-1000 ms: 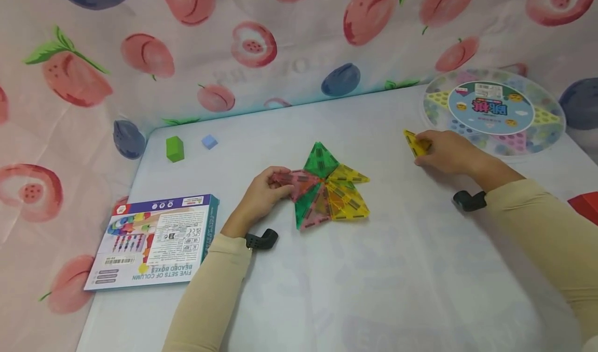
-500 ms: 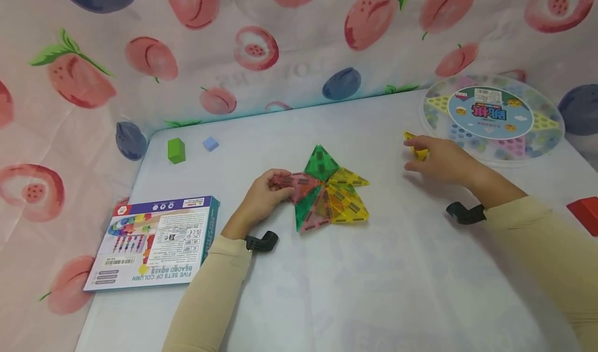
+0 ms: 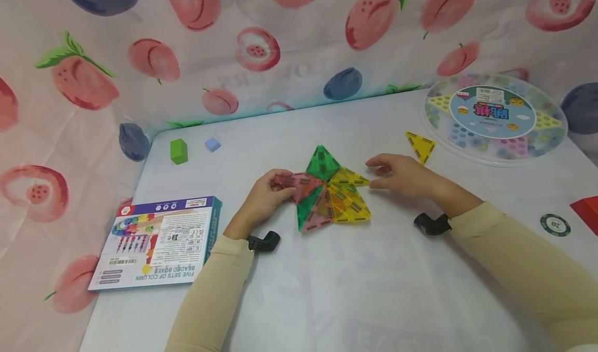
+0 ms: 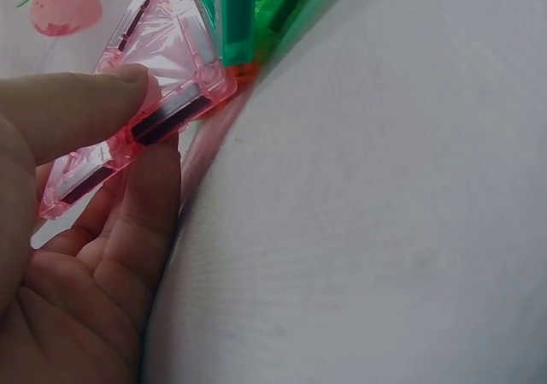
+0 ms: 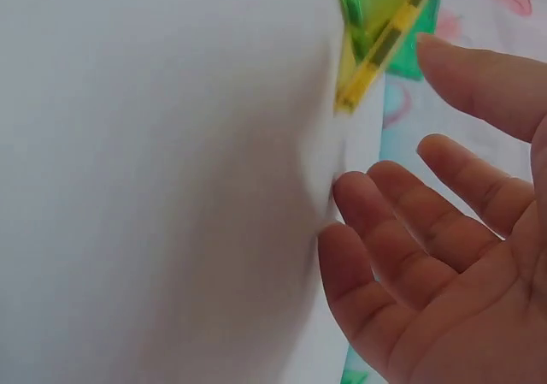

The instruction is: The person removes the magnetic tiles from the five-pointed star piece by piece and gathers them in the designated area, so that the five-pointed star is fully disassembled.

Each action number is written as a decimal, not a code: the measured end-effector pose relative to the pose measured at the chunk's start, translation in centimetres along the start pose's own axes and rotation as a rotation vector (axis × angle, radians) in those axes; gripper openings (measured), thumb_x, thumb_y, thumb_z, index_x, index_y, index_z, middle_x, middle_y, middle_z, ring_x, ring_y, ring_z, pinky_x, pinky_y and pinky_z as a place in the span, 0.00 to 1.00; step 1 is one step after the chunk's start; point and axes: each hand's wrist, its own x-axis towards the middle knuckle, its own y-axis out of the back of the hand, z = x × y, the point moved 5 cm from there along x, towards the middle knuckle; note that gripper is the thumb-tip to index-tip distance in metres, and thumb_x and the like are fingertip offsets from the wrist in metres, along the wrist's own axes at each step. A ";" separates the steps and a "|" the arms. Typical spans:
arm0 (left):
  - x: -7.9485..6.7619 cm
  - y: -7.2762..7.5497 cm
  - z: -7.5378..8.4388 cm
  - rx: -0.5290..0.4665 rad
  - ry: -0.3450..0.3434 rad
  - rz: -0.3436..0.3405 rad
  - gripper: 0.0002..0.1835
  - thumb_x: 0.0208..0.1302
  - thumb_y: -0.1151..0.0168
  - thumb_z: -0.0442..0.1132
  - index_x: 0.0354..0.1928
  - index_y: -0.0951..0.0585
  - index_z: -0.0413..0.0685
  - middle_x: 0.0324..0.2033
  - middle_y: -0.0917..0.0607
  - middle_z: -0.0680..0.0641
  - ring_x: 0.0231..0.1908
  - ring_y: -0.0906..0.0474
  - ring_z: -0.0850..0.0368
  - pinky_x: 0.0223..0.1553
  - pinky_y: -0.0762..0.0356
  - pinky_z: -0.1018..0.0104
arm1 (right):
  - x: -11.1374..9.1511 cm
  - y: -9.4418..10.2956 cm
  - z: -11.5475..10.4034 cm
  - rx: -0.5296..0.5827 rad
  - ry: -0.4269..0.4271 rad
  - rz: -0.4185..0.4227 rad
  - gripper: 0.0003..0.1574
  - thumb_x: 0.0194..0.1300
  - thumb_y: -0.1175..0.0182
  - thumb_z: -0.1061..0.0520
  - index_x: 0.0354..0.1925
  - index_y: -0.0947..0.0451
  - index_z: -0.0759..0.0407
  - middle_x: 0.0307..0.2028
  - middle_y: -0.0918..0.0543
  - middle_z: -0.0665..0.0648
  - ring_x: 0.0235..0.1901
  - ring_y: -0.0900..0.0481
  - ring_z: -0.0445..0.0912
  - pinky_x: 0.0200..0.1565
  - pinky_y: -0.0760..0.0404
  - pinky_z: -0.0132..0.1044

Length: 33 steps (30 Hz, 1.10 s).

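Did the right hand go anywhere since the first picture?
Yes. In the head view, the right hand has moved left, away from the round game and the loose yellow triangle, to beside the joined tiles.

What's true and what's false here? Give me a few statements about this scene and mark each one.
1. The left hand pinches a pink tile. True.
2. A yellow triangle lies by itself near the round game board. True.
3. The right hand grips that yellow triangle. False: it holds nothing.
4. The green block sits on top of the box. False: it stands on the table, apart from the box.
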 end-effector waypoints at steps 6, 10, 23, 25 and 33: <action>0.0 0.1 0.0 0.001 0.000 0.004 0.21 0.53 0.35 0.43 0.50 0.28 0.54 0.39 0.20 0.50 0.36 0.25 0.58 0.36 0.27 0.66 | 1.1 -1.2 -1.1 -0.043 0.054 -0.038 0.33 0.55 0.37 0.48 0.56 0.33 0.57 0.53 0.27 0.54 0.50 0.31 0.50 0.51 0.33 0.45; 0.0 0.1 -0.1 -0.018 0.002 0.004 0.21 0.53 0.35 0.43 0.49 0.28 0.54 0.39 0.20 0.50 0.36 0.25 0.58 0.37 0.27 0.66 | 1.9 -1.6 -1.6 -0.039 0.057 -0.047 0.33 0.55 0.38 0.45 0.56 0.32 0.55 0.51 0.27 0.53 0.47 0.30 0.49 0.48 0.31 0.44; 0.2 0.0 -0.4 -0.012 -0.007 0.000 0.22 0.52 0.34 0.45 0.50 0.28 0.54 0.40 0.21 0.50 0.36 0.25 0.57 0.37 0.28 0.66 | 2.8 -2.3 -2.3 0.092 0.063 -0.084 0.32 0.56 0.38 0.49 0.56 0.35 0.57 0.50 0.29 0.57 0.46 0.31 0.49 0.50 0.32 0.44; 0.2 0.0 -0.4 -0.010 -0.007 0.001 0.22 0.52 0.34 0.45 0.50 0.28 0.55 0.40 0.21 0.50 0.36 0.25 0.57 0.37 0.28 0.66 | 2.9 -2.4 -2.5 0.092 0.056 -0.092 0.33 0.56 0.38 0.49 0.57 0.35 0.57 0.53 0.30 0.57 0.47 0.31 0.50 0.50 0.33 0.45; 0.2 0.0 -0.4 -0.047 -0.009 -0.003 0.21 0.52 0.34 0.43 0.49 0.27 0.54 0.39 0.20 0.50 0.36 0.24 0.57 0.36 0.27 0.66 | 3.2 -2.6 -2.8 0.122 0.065 -0.117 0.31 0.58 0.39 0.52 0.57 0.37 0.58 0.49 0.30 0.57 0.46 0.34 0.50 0.50 0.33 0.44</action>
